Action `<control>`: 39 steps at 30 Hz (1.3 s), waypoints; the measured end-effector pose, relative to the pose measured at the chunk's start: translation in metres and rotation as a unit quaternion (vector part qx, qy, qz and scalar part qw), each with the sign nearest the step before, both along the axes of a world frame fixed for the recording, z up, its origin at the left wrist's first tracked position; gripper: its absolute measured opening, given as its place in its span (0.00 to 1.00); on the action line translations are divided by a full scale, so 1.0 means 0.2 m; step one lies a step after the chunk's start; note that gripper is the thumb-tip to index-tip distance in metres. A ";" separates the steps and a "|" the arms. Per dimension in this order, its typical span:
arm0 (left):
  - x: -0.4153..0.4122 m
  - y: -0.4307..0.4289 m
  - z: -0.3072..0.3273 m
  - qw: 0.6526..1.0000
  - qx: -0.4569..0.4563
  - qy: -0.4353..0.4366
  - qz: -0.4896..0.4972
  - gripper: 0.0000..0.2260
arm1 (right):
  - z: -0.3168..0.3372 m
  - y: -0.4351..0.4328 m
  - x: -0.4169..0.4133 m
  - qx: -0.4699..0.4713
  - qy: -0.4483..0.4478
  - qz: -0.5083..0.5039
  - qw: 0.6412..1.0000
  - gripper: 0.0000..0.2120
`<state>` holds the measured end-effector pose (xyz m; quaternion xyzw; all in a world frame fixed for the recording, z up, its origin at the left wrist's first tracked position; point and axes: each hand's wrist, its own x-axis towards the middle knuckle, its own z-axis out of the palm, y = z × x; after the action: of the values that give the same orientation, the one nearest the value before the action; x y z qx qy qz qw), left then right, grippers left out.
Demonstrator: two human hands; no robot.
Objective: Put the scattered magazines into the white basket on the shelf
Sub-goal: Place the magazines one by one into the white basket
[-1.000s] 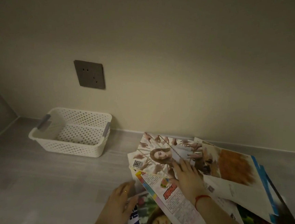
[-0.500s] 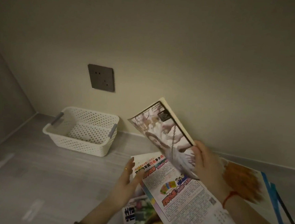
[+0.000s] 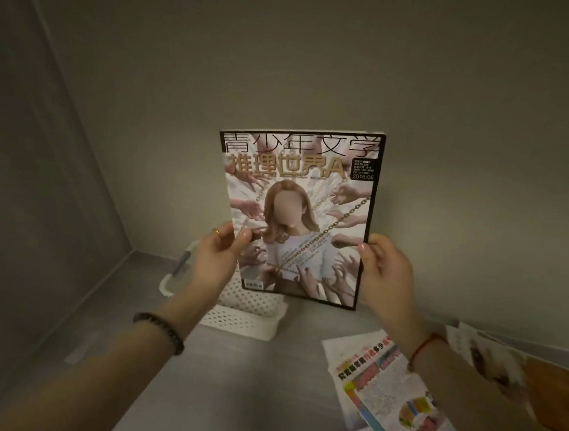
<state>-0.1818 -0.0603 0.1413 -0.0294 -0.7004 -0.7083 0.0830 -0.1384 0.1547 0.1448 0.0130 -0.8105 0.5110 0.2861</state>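
At the far left, a grey side wall (image 3: pixel 37 193) closes off the shelf (image 3: pixel 244 383), so the basket (image 3: pixel 243 318) is tucked into the corner, where it is mostly hidden behind the left hand (image 3: pixel 217 261) and the magazine (image 3: pixel 296 216). The left hand is clamped on the magazine's lower left edge, thumb on the cover and fingers behind. The magazine is held upright, cover toward the camera, apparently so that it can be squared up and lowered edge-first into the basket, which sits just below and behind it. Its lower right edge is pinched by the right hand (image 3: pixel 384 275) in the same way, the two grips keeping the thin cover flat and steady. Further right, the other magazines (image 3: pixel 398 397) are left lying overlapped on the shelf, well apart from the basket and not yet collected; most of the task is judged to remain.
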 end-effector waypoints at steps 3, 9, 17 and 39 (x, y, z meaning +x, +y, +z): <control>-0.22 -0.22 0.05 0.996 -0.087 0.001 0.031 0.05 | 0.00 -0.19 -0.20 -0.007 -0.002 -0.027 1.000 0.06; -0.55 -0.46 -0.06 0.987 -0.147 0.012 0.061 0.05 | -0.17 -0.43 -0.52 0.022 -0.073 -0.073 0.994 0.10; -0.76 -0.51 -0.41 0.987 -0.113 -0.101 0.043 0.03 | -0.42 -0.51 -0.69 0.037 -0.166 -0.088 0.981 0.20; -0.70 -0.14 -0.62 0.974 -0.168 -0.140 0.059 0.17 | -0.59 -0.22 -0.53 -0.030 -0.175 -0.166 0.970 0.18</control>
<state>-0.3225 -0.0890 0.0174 0.0975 -0.8148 -0.5712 0.0194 -0.2453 0.1103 0.0276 -0.2198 -0.8231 0.4748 0.2209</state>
